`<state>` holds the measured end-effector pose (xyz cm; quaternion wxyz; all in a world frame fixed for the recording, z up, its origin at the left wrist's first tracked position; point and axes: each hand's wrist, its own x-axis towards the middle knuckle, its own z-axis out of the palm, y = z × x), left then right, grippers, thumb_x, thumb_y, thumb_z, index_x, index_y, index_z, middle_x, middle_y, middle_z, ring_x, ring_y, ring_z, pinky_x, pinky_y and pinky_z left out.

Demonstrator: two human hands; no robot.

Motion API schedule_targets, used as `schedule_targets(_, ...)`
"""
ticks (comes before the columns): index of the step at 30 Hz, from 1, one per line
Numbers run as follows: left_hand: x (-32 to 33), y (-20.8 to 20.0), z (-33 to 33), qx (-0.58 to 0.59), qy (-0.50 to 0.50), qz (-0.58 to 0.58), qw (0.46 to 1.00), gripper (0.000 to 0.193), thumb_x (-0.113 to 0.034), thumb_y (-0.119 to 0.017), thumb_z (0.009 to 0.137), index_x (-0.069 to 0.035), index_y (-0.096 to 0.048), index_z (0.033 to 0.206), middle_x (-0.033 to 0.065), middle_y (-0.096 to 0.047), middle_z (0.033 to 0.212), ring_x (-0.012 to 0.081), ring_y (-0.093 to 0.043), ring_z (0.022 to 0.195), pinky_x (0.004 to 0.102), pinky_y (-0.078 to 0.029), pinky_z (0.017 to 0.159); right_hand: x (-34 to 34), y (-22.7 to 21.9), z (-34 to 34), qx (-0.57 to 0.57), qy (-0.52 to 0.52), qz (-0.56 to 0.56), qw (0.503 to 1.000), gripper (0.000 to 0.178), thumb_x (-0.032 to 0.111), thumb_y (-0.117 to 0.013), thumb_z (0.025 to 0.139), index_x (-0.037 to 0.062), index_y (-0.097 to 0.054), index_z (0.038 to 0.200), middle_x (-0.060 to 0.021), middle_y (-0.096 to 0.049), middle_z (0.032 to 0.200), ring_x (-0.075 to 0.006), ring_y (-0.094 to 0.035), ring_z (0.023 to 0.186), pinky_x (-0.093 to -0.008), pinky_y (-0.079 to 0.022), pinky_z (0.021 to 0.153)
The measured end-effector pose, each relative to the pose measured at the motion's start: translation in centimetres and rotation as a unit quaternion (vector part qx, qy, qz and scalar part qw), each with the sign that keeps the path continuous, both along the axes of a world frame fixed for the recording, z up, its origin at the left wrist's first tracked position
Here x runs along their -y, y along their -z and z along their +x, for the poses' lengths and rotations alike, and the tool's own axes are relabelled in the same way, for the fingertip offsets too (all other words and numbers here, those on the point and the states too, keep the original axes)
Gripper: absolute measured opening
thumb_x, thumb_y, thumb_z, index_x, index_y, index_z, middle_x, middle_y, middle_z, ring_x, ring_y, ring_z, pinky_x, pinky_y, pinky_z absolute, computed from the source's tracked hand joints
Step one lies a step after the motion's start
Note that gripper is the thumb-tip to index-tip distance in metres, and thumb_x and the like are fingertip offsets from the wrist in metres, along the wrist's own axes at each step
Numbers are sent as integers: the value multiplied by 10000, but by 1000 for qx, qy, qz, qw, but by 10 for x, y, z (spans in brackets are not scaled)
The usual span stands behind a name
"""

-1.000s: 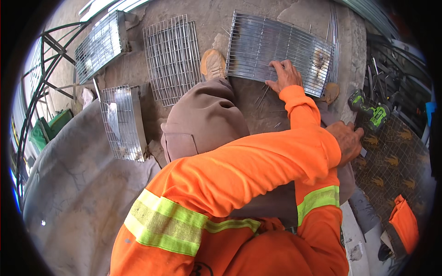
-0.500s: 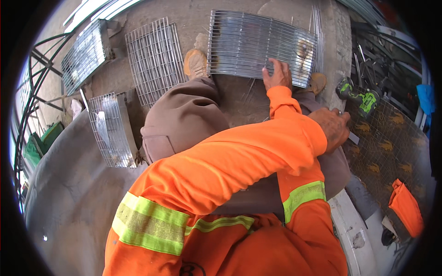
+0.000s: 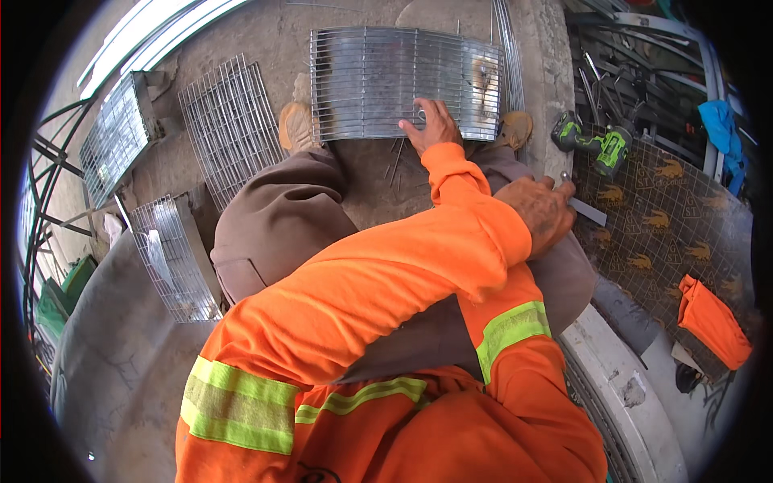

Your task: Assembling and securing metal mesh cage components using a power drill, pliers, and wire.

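My arms cross, the left over the right. My right hand (image 3: 435, 127) is at the near edge of a rectangular steel grating (image 3: 366, 84), its thumb and fingers apart. Whether the fingertips touch the bars I cannot tell. Above my right thigh, my left hand (image 3: 535, 212) has its fingers curled. A flat metal piece (image 3: 589, 212) sticks out past those fingers, seemingly held in them. A small shiny end shows at the fingertips. The grating lies on the ground between my shoes and has a brownish stained patch near its right end.
Several more gratings, including a barred one (image 3: 232, 125) and a tilted one (image 3: 175, 259), are on the left. At right, a green and black cordless drill (image 3: 604, 147) lies on a dark patterned board (image 3: 644, 221), with an orange cloth (image 3: 713, 322) nearer me. Thin rods (image 3: 509, 56) lie beside the grating.
The whole view has shifted, so the surroundings sit further left. My left hand has drawn slightly left, exposing more of the flat metal piece. My right hand stays at the grating's edge.
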<state>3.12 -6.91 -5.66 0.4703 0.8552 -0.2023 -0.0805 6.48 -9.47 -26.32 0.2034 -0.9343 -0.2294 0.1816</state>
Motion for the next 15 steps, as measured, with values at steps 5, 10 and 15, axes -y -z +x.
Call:
schedule_targets(5, -2, 1, 0, -12, 5, 7, 1000, 282, -139, -641, 823, -41, -691, 1082, 121, -577, 1182, 289, -627, 1046, 393, -560, 836, -6, 5, -6, 9, -2, 15, 1000, 445, 308, -766, 808, 153, -584, 1184, -66, -601, 1184, -344, -613, 1067, -448, -508, 894)
schedule_targets(10, 0, 3, 4, 0, -16, 3, 1000, 270, -161, -601, 857, -69, -696, 1092, 117, -575, 1185, 281, -628, 1033, 388, -557, 829, 3, 6, 8, 46, -55, 3, 997, 403, 321, -742, 835, 168, -577, 1169, -70, -603, 1137, -342, -617, 1021, -456, -507, 870)
schedule_targets(15, -9, 3, 4, -7, -13, 5, 1000, 283, -184, -585, 864, -67, -698, 1096, 128, -569, 1216, 286, -629, 1030, 395, -549, 836, 15, 9, 21, 28, -124, 8, 992, 350, 289, -698, 887, 178, -566, 1191, -73, -596, 1109, -323, -625, 1009, -430, -503, 854)
